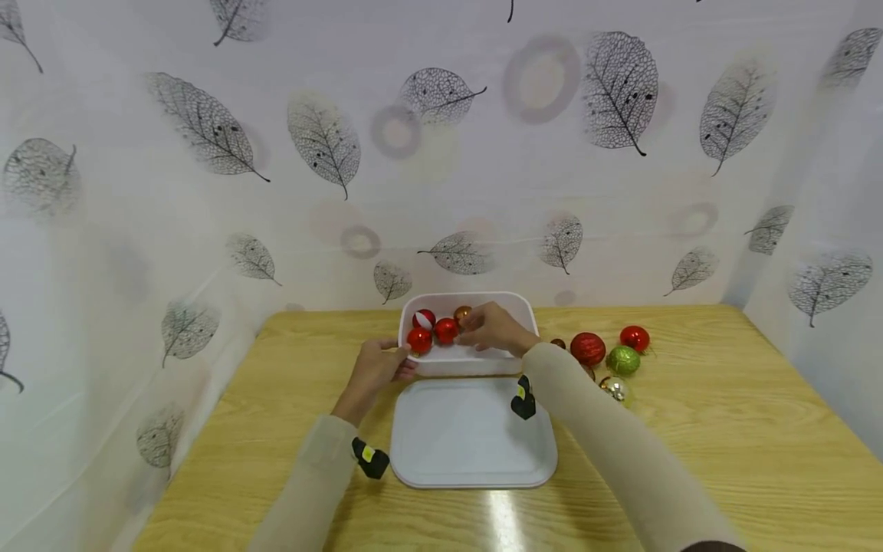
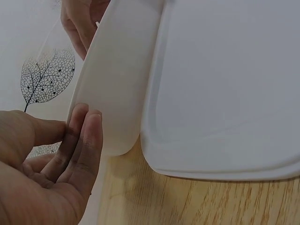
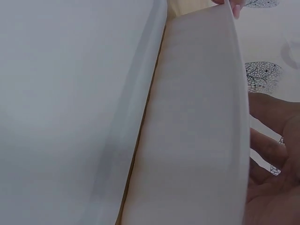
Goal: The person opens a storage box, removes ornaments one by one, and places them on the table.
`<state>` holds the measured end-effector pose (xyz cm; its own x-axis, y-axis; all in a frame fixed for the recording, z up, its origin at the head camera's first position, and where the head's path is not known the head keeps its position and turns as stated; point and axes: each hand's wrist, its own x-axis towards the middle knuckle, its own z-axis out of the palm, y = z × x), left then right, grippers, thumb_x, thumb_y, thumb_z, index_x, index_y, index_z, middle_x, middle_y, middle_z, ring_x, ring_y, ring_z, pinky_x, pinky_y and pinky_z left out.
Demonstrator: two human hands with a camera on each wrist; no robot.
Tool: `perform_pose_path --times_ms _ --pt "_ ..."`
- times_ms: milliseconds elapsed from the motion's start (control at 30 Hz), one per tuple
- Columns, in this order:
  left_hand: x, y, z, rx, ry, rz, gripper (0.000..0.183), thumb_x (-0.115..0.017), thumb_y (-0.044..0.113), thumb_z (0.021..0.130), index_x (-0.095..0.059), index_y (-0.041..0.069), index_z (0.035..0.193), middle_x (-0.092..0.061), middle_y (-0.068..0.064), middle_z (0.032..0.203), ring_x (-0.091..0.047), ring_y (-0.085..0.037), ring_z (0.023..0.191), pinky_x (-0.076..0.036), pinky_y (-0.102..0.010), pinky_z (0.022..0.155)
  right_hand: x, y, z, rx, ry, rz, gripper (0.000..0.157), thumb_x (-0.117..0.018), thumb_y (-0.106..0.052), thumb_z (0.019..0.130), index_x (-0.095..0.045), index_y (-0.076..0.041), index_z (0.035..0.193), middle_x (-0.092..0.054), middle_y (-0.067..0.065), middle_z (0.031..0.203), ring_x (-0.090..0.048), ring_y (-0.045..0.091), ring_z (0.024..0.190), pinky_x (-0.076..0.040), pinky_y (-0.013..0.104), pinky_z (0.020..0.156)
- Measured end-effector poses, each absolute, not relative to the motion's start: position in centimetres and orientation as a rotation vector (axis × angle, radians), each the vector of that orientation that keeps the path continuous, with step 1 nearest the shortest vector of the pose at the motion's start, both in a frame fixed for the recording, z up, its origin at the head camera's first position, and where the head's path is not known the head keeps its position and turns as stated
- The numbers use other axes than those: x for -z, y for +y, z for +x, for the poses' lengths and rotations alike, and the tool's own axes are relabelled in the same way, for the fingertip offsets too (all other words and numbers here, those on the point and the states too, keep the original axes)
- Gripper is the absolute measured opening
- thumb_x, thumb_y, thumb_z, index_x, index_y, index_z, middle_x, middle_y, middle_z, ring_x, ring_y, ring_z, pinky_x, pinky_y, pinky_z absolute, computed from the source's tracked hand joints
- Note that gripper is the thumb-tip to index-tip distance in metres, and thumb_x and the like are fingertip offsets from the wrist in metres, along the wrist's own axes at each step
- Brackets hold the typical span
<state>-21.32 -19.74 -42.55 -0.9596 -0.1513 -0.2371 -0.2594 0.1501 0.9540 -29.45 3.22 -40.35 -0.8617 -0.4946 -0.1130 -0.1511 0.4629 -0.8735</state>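
A white plastic box [image 1: 428,368] holds several ball ornaments, among them a red-and-white one [image 1: 424,319], two shiny red ones [image 1: 419,340] and a copper one [image 1: 462,313]. My left hand [image 1: 375,372] pinches the box at its front left corner, thumb at the rim and fingers against the outer wall [image 2: 117,79]. Inside the box, on the right half, my right hand [image 1: 498,330] reaches over the front wall with loosely bent fingers, right beside the copper ornament. From the right wrist, the box wall [image 3: 197,117] hides the fingertips of that hand [image 3: 276,154].
In front of the box a white lid [image 1: 472,437] lies flat on the wooden table [image 1: 724,429]. Right of the box sit more ornaments: a dark red one [image 1: 588,348], a bright red one [image 1: 635,338], a green one [image 1: 624,359] and a gold one [image 1: 615,389]. Leaf-patterned cloth [image 1: 469,192] hangs behind.
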Motion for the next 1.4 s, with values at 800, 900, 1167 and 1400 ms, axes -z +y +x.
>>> perform_pose_path --times_ms 800,900,1167,1400 --pt "42.8 -19.8 -21.3 -1.979 2.318 -0.397 0.038 -0.061 0.009 0.101 -0.057 -0.013 0.132 -0.072 -0.016 0.080 -0.071 -0.019 0.065 -0.065 -0.035 0.068 41.7 0.6 -30.8 1.401 2.397 -0.407 0.046 -0.079 -0.007 0.087 -0.063 0.006 0.128 -0.070 0.023 0.115 -0.071 0.036 0.092 -0.064 0.042 0.079" --pt "42.8 -19.8 -21.3 -1.984 2.318 -0.405 0.038 -0.061 0.008 0.101 -0.057 -0.013 0.132 -0.072 -0.016 0.079 -0.072 -0.020 0.065 -0.065 -0.035 0.068 41.8 0.3 -30.7 1.375 2.418 -0.446 0.045 -0.080 -0.008 0.087 -0.064 0.007 0.127 -0.071 0.022 0.113 -0.071 0.036 0.090 -0.064 0.040 0.076" --pt "42.7 -19.7 -21.3 -1.985 2.312 -0.418 0.039 -0.061 0.009 0.102 -0.056 -0.013 0.133 -0.071 -0.016 0.080 -0.070 -0.017 0.063 -0.065 -0.033 0.067 42.1 0.1 -30.6 1.323 2.478 -0.526 0.042 -0.082 -0.011 0.086 -0.067 0.007 0.122 -0.071 0.019 0.110 -0.071 0.032 0.085 -0.063 0.037 0.074" --pt "42.6 -19.8 -21.4 -1.963 2.318 -0.424 0.040 -0.061 0.010 0.102 -0.055 -0.011 0.136 -0.072 -0.017 0.083 -0.072 -0.019 0.066 -0.065 -0.034 0.070 42.6 -0.1 -30.9 1.311 2.494 -0.582 0.041 -0.083 -0.011 0.084 -0.070 0.007 0.118 -0.068 0.016 0.109 -0.068 0.017 0.074 -0.057 0.022 0.062"
